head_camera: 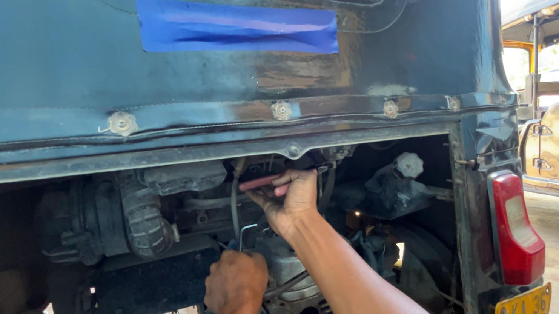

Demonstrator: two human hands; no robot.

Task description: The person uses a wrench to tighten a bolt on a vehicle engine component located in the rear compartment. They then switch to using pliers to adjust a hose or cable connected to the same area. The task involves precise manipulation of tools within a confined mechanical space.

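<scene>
A red-handled tool (265, 181) lies level, high in the open engine bay (154, 225) of a dark blue vehicle; the right hand (292, 197) has its fingers curled tight around it. Lower down, the left hand (235, 281) is fisted, seemingly on a thin metal rod (245, 232), above the engine (288, 270). A red tail lamp (515, 226) sits right

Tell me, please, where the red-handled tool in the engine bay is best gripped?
Probably by the red handle, coming from the open rear. It lies level and sticks out left of the right hand, whose fingers wrap its other end; the engine parts crowd behind it.
</scene>
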